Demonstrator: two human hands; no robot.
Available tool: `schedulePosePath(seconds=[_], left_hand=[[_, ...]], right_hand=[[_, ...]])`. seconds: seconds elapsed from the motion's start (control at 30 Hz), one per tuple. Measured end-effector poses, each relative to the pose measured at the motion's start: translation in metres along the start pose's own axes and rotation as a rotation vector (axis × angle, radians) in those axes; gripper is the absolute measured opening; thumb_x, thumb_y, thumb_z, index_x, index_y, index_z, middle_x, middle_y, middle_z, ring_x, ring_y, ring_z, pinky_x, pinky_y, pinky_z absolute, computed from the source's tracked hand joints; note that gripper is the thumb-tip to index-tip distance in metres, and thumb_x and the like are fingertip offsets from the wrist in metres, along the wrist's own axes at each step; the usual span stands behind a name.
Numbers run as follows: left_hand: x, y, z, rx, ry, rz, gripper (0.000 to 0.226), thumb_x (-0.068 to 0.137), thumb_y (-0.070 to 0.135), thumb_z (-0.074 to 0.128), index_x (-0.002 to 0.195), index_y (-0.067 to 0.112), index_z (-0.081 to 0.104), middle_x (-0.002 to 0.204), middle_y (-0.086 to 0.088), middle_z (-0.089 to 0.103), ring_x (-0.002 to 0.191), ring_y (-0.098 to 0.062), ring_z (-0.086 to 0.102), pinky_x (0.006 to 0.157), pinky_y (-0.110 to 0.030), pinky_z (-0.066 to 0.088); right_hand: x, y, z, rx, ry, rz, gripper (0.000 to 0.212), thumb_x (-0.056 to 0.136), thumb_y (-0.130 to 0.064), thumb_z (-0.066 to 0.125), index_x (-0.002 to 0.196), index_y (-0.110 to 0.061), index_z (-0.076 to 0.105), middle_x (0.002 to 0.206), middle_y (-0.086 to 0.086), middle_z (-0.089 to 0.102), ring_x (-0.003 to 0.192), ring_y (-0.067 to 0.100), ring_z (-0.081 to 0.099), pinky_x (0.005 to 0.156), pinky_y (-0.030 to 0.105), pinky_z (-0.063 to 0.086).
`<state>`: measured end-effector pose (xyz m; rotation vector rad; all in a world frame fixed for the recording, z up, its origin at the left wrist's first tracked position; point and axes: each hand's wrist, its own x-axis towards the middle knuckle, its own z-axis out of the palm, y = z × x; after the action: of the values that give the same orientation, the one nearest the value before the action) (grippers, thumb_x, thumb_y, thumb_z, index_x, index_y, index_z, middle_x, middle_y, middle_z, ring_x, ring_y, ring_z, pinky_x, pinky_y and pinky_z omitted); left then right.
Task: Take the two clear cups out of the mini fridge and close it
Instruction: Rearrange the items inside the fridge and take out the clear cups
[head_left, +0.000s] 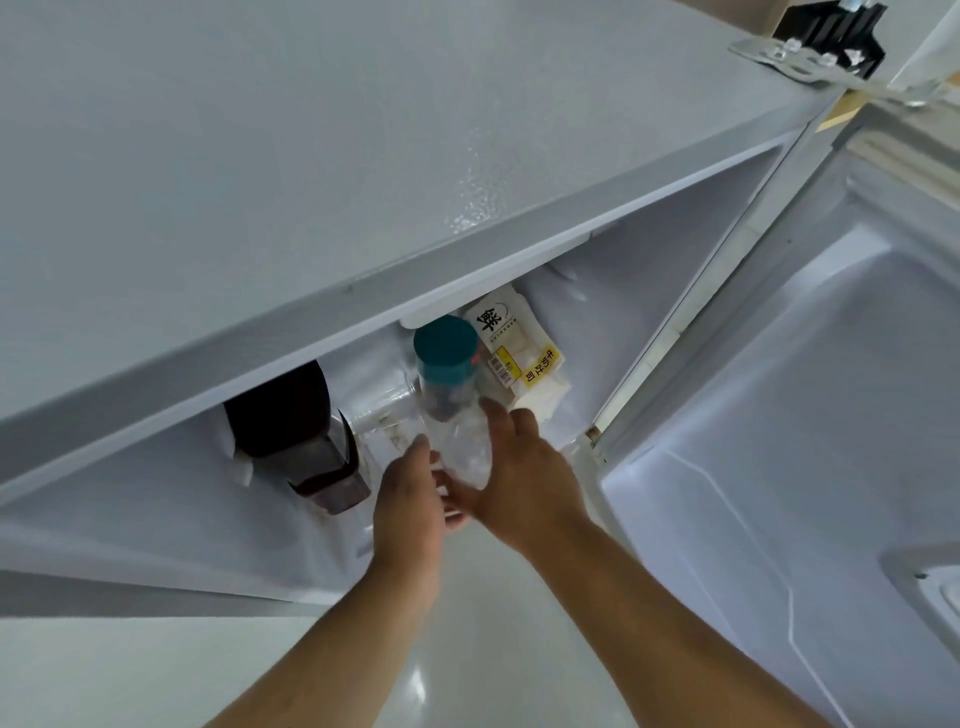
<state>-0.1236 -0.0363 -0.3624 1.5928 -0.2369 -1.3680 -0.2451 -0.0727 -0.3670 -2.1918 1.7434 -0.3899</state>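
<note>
A: What sits inside the small white mini fridge (363, 171)?

B: Its door (810, 395) hangs wide open on the right, inner liner showing. Inside, near the front edge, a clear plastic cup (460, 447) lies tilted between both hands. Just behind it stands a clear bottle with a teal screw cap (445, 358), something dark showing through its wall below the cap.

A: Who holds the cup?

B: The right hand (519, 478) wraps it from the right, fingers curled against its side. The left hand (410, 499) presses in from the left, its fingers closed toward the cup's lower end. I see only 1 clear cup; whether a second is nested in it, I cannot tell.

A: Does the cup hold anything?

B: It looks empty, though the glare blurs it.

A: What else is in there?

B: A dark brown bottle of dark liquid (301, 431) at the left, partly hidden under the fridge top. At the back right, a white bread packet with a yellow label and black characters (511, 358) leans just beside the teal-capped bottle.
</note>
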Motion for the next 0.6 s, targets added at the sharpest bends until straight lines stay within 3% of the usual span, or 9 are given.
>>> schedulePosePath(seconds=[0.07, 0.13, 0.2, 0.27, 0.37, 0.47, 0.53, 0.6], left_hand=[[0.005, -0.01, -0.004, 0.032, -0.01, -0.055, 0.038, 0.097, 0.044, 0.054, 0.108, 0.009, 0.064, 0.084, -0.009, 0.077, 0.077, -0.022, 0.076, 0.062, -0.034, 0.061], [0.011, -0.015, -0.007, 0.08, -0.017, -0.088, 0.039, 0.095, 0.044, 0.057, 0.111, 0.009, 0.063, 0.088, -0.01, 0.077, 0.079, -0.019, 0.076, 0.071, -0.034, 0.06], [0.019, -0.019, -0.01, 0.105, -0.014, -0.103, 0.03, 0.096, 0.044, 0.058, 0.106, 0.017, 0.065, 0.076, 0.0, 0.077, 0.074, -0.013, 0.076, 0.071, -0.031, 0.057], [0.025, -0.018, -0.011, 0.102, -0.015, -0.142, 0.024, 0.096, 0.043, 0.058, 0.104, 0.021, 0.066, 0.07, 0.003, 0.076, 0.074, -0.011, 0.075, 0.071, -0.03, 0.057], [0.031, -0.019, -0.011, 0.102, -0.034, -0.165, 0.02, 0.097, 0.043, 0.059, 0.101, 0.024, 0.066, 0.095, -0.001, 0.077, 0.084, -0.013, 0.075, 0.076, -0.031, 0.057], [0.035, -0.015, -0.007, 0.066, -0.072, -0.144, 0.022, 0.1, 0.039, 0.057, 0.114, 0.024, 0.062, 0.12, 0.002, 0.066, 0.1, -0.016, 0.07, 0.08, -0.031, 0.053], [0.036, -0.011, -0.005, 0.079, -0.096, -0.134, 0.027, 0.101, 0.041, 0.055, 0.121, 0.025, 0.059, 0.121, 0.004, 0.065, 0.101, -0.015, 0.07, 0.079, -0.031, 0.052], [0.036, -0.01, -0.006, 0.142, -0.08, -0.103, 0.021, 0.1, 0.042, 0.053, 0.112, 0.027, 0.06, 0.117, 0.005, 0.065, 0.096, -0.015, 0.072, 0.078, -0.033, 0.054]], right_hand=[[0.003, 0.001, 0.017, -0.051, -0.079, 0.034, 0.106, 0.072, -0.076, 0.074, 0.152, -0.035, 0.019, 0.128, 0.003, 0.052, 0.096, 0.031, 0.069, 0.068, 0.042, 0.061], [0.012, 0.001, 0.029, -0.057, -0.135, 0.047, 0.113, 0.074, -0.072, 0.076, 0.156, -0.034, 0.009, 0.144, 0.006, 0.045, 0.103, 0.035, 0.068, 0.074, 0.045, 0.062], [0.018, 0.001, 0.037, -0.059, -0.179, 0.063, 0.119, 0.076, -0.068, 0.078, 0.159, -0.033, -0.001, 0.162, 0.008, 0.029, 0.111, 0.038, 0.065, 0.081, 0.049, 0.062], [0.018, 0.002, 0.04, -0.07, -0.209, 0.059, 0.119, 0.078, -0.068, 0.075, 0.159, -0.033, -0.004, 0.168, 0.007, 0.018, 0.118, 0.04, 0.062, 0.086, 0.051, 0.06], [0.019, 0.012, 0.036, -0.04, -0.223, 0.037, 0.111, 0.085, -0.065, 0.071, 0.16, -0.029, -0.002, 0.171, 0.005, 0.014, 0.129, 0.04, 0.054, 0.095, 0.052, 0.055], [0.027, 0.026, 0.022, -0.015, -0.21, 0.099, 0.106, 0.086, -0.064, 0.068, 0.161, -0.027, 0.003, 0.169, 0.002, 0.021, 0.13, 0.037, 0.054, 0.095, 0.052, 0.055], [0.027, 0.027, 0.015, -0.071, -0.204, 0.095, 0.097, 0.087, -0.063, 0.066, 0.159, -0.025, 0.013, 0.164, 0.001, 0.032, 0.124, 0.035, 0.057, 0.089, 0.051, 0.058], [0.023, 0.019, 0.014, -0.112, -0.084, 0.0, 0.075, 0.089, -0.053, 0.065, 0.15, -0.023, 0.034, 0.147, 0.004, 0.049, 0.114, 0.031, 0.061, 0.079, 0.044, 0.059]])
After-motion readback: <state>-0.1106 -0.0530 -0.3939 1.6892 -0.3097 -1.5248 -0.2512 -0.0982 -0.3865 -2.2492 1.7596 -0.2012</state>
